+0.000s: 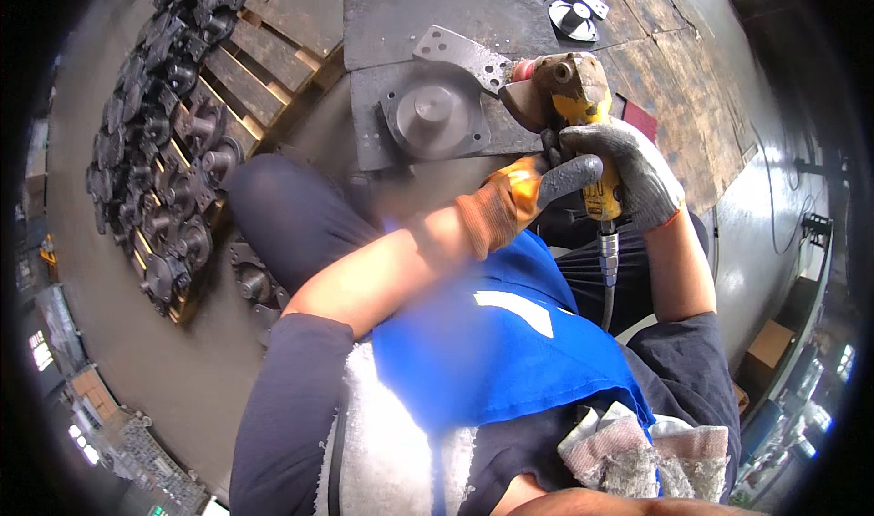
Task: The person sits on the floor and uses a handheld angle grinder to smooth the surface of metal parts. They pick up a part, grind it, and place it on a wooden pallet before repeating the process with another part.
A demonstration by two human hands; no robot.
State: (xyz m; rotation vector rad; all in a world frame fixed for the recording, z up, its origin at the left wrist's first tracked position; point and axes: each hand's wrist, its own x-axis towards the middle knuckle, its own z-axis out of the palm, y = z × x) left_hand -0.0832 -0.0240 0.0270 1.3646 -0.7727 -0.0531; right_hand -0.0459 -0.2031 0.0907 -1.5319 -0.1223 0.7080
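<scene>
My right hand (630,166), in a pale grey work glove, is wrapped round the body of a yellow air angle grinder (583,102). From the left, my left hand (528,188) reaches across in an orange glove with dark coated fingers and grips the same tool. The grinder's reddish disc (523,71) is close to the holed end of a flat metal plate (460,54); whether they touch I cannot tell. Just below that plate lies a square metal flange with a round raised hub (433,116). An air hose coupling (608,259) hangs from the grinder's handle.
Dark metal sheets (391,29) cover the left part of a wooden worktop (701,106). Another metal part (574,20) lies at its far side, and a dark red piece (640,118) is right of the grinder. Many similar castings (173,143) crowd a wooden pallet (250,75) at left.
</scene>
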